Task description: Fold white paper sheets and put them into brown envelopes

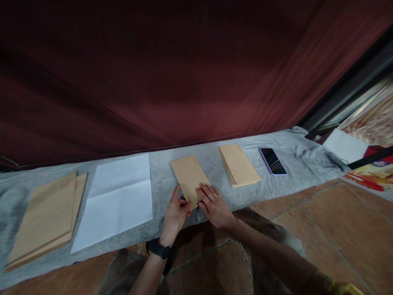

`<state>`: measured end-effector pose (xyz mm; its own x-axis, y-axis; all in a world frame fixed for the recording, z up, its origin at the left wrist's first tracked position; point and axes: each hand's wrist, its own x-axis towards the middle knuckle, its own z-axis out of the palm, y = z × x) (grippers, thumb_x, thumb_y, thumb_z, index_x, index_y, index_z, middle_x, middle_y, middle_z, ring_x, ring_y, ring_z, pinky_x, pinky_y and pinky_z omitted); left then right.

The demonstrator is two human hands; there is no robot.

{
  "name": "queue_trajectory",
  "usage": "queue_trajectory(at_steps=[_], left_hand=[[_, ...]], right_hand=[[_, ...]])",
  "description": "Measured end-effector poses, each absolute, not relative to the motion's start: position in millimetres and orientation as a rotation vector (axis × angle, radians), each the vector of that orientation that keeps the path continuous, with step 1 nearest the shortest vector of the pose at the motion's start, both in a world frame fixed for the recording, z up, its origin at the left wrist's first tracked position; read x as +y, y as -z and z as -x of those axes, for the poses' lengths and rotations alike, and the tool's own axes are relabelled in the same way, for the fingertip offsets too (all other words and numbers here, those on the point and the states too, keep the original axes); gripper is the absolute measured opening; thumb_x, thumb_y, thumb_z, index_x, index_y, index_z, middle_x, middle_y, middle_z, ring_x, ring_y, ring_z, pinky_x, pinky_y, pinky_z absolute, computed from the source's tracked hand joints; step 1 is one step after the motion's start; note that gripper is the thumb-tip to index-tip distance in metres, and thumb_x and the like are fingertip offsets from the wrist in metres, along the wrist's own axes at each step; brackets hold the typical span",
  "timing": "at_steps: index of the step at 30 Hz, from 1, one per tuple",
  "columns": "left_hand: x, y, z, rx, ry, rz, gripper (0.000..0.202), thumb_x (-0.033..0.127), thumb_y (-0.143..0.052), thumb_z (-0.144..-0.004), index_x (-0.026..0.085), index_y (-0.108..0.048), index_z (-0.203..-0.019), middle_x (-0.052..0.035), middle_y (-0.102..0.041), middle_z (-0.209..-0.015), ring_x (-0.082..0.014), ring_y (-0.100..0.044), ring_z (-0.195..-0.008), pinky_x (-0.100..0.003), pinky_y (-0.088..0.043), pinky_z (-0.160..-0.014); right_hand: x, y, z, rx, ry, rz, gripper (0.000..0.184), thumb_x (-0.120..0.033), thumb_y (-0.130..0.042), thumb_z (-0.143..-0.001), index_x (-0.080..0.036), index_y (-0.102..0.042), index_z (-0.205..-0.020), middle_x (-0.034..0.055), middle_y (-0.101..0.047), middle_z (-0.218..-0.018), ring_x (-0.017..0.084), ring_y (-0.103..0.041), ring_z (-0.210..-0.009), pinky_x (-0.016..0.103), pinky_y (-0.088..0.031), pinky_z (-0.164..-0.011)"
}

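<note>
A brown paper envelope lies aslant on the grey cloth in front of me. At its near left corner my left hand has the edge between thumb and curled fingers, with the index finger reaching up beside it. My right hand presses on the envelope's near right part, fingers stretched out and lying flat. To the right is a small stack of similar brown envelopes. Left of my hands, a large white sheet of paper with fold creases lies spread out.
Larger brown envelopes are stacked at the far left. A phone with a purple case rests at the right. The narrow surface is covered by a grey cloth, backed by a dark red curtain. Tiled floor shows below.
</note>
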<state>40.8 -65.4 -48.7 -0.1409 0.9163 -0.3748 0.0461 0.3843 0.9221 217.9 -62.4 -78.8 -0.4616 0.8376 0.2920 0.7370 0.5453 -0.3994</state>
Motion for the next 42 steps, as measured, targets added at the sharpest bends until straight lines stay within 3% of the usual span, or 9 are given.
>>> queue_trajectory(at_steps=[6, 13, 19, 22, 25, 30, 36, 42], left_hand=[[-66.6, 50.3, -41.6, 1.573, -0.944, -0.997, 0.090, 0.032, -0.069, -0.068, 0.011, -0.038, -0.150, 0.0064, -0.062, -0.060, -0.0141, -0.056, -0.047, -0.025, -0.047, -0.047], [-66.4, 55.5, -39.1, 1.748, -0.806, -1.317, 0.056, 0.024, -0.059, -0.080, 0.015, -0.057, -0.135, 0.0030, -0.062, -0.067, -0.0160, -0.061, -0.056, -0.029, -0.051, -0.058], [-80.8, 58.6, -52.2, 1.894, -0.809, -1.854, 0.031, 0.021, -0.050, -0.093, 0.017, -0.067, -0.118, -0.0108, -0.070, -0.107, -0.0229, -0.068, -0.095, -0.041, -0.057, -0.087], [-94.1, 67.6, -69.3, 1.807, -0.881, -2.147, 0.039, 0.026, -0.043, -0.099, 0.015, -0.058, -0.133, -0.0148, -0.064, -0.132, -0.0259, -0.059, -0.125, -0.046, -0.049, -0.108], [-104.8, 79.7, -80.8, 1.786, -0.801, -2.346, 0.055, 0.030, -0.038, -0.102, 0.011, -0.034, -0.154, -0.0174, -0.046, -0.155, -0.0283, -0.037, -0.148, -0.050, -0.040, -0.117], [-112.0, 91.5, -75.8, 1.825, -0.650, -2.467, 0.074, 0.048, -0.037, -0.101, 0.004, -0.021, -0.158, -0.0235, -0.035, -0.161, -0.0320, -0.028, -0.152, -0.053, -0.036, -0.120], [-118.4, 87.9, -69.2, 1.772, -0.541, -2.609, 0.078, 0.056, -0.038, -0.099, 0.006, -0.026, -0.157, -0.0220, -0.036, -0.160, -0.0320, -0.030, -0.151, -0.055, -0.032, -0.121], [-124.5, 90.2, -71.1, 1.851, -0.545, -2.584, 0.083, 0.061, -0.041, -0.096, 0.007, -0.028, -0.157, -0.0231, -0.038, -0.159, -0.0333, -0.032, -0.151, -0.053, -0.035, -0.119]], right_hand=[[-64.8, 78.2, -216.9, -2.360, -0.271, 1.331, 0.047, -0.027, -0.044, -0.103, -0.016, -0.048, -0.149, 0.0128, -0.044, -0.157, 0.025, -0.038, -0.146, 0.046, -0.035, -0.120], [-65.4, 79.0, -215.4, -2.386, -0.227, 1.364, 0.049, -0.025, -0.046, -0.102, -0.016, -0.047, -0.150, 0.0132, -0.043, -0.158, 0.025, -0.037, -0.147, 0.045, -0.034, -0.120], [-64.2, 81.8, -215.8, -2.388, -0.246, 1.364, 0.051, -0.023, -0.046, -0.100, -0.014, -0.047, -0.151, 0.0137, -0.042, -0.158, 0.025, -0.035, -0.148, 0.046, -0.033, -0.121], [-63.6, 83.7, -219.7, -2.413, -0.297, 1.345, 0.059, -0.015, -0.047, -0.095, -0.012, -0.042, -0.153, 0.0140, -0.039, -0.160, 0.024, -0.032, -0.150, 0.046, -0.032, -0.122], [-63.7, 86.0, -223.5, -2.450, -0.322, 1.309, 0.066, -0.014, -0.048, -0.090, -0.010, -0.038, -0.155, 0.0138, -0.033, -0.163, 0.024, -0.028, -0.151, 0.045, -0.028, -0.124], [-64.7, 88.5, -222.7, -2.424, -0.238, 1.376, 0.051, -0.023, -0.038, -0.102, -0.015, -0.043, -0.153, 0.0116, -0.039, -0.161, 0.022, -0.032, -0.150, 0.044, -0.028, -0.123], [-65.9, 87.6, -222.1, -2.380, -0.146, 1.497, 0.052, -0.032, -0.039, -0.104, -0.018, -0.041, -0.155, 0.0101, -0.036, -0.162, 0.024, -0.035, -0.149, 0.046, -0.028, -0.122], [-63.6, 86.6, -224.5, -2.322, -0.091, 1.571, 0.052, -0.031, -0.039, -0.104, -0.015, -0.041, -0.154, 0.0124, -0.043, -0.158, 0.026, -0.038, -0.146, 0.048, -0.027, -0.122]])
